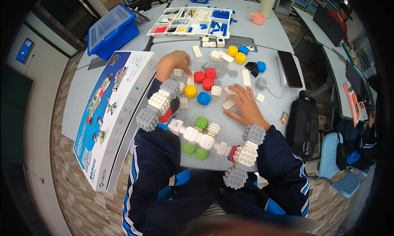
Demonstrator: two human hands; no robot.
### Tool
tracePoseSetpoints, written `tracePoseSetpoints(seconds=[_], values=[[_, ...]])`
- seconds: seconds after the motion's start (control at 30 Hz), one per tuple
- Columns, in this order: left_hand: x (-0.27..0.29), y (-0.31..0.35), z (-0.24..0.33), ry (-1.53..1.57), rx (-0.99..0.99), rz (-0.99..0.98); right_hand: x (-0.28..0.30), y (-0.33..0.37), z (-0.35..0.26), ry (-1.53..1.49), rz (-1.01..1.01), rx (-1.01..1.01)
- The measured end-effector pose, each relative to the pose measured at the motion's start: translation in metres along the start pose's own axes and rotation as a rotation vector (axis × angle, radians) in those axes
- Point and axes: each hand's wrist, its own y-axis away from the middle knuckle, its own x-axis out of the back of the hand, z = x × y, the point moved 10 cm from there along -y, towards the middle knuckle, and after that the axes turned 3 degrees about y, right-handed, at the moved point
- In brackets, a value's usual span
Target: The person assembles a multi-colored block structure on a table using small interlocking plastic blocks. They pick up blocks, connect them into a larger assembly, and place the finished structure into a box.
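My left hand [172, 65] lies over the left part of the table, fingers bent downward but apart, next to a white block [178, 72] and a narrow white piece [190, 78]. Further right, my right hand [245, 106] is spread low, its fingertips at a white studded plate [229, 105]. Between the hands sit red studded blocks [208, 73], a yellow block [190, 91], a blue block [203, 98] and a small white block [216, 91]. Nearest me, between my forearms, a built model [199, 138] of white connectors has grey and white block clusters at both ends.
A large box [113, 108] stands at the left, behind it a blue lidded bin [113, 33]. Across the table are a sorting tray [164, 35], a pink cup [257, 18] and a bottle [267, 4]. A phone [289, 69] and black bag [303, 125] are at right.
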Motion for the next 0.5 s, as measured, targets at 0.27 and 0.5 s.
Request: tracePoseSetpoints(seconds=[0.27, 0.5], values=[[-0.025, -0.015, 0.012, 0.134, -0.121, -0.159, -0.001, 0.000, 0.001, 0.011, -0.010, -0.001], [0.009, -0.015, -0.015, 0.119, 0.037, 0.149, -0.005, 0.001, 0.004, 0.012, -0.016, -0.009]])
